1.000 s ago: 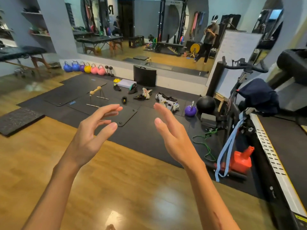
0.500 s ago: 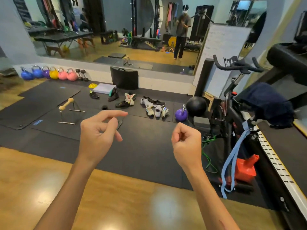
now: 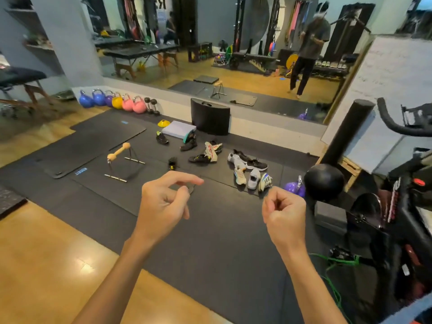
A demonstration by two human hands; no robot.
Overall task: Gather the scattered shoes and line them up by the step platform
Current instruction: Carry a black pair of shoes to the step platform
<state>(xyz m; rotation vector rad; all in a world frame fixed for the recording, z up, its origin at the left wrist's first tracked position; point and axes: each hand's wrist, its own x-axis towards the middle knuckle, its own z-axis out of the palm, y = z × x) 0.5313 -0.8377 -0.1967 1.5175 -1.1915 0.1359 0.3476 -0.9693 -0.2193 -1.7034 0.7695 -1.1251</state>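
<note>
the shoes lie loose across the dark gym mat (image 3: 210,242) in the middle of the frame, none of them lined up yet, which fits a task that looks barely begun. the step platform (image 3: 178,129), a pale slab with a teal edge, sits above centre, just in front of a black curved pad (image 3: 210,118) leaning at the mirror wall. nearest it are a black shoe (image 3: 161,138) to its left and another black shoe (image 3: 189,145) below its right corner. further right a white and red shoe (image 3: 211,150) stands tilted beside a black and yellow shoe (image 3: 199,158). right of centre sits a cluster: a black sneaker (image 3: 256,164), a white and orange shoe (image 3: 240,175), a grey shoe (image 3: 253,179) and a blue striped shoe (image 3: 265,181), close to a purple kettlebell (image 3: 295,188).

both hands are raised in the lower half of the frame, well short of any shoe, probably because the person has not reached them. the left hand (image 3: 163,204) holds nothing; its forefinger reaches forward and the thumb juts beneath it, apart, the other fingers curled in. the right hand (image 3: 284,211) is curled into a loose fist around nothing, fingertips tucked to the palm.
</note>
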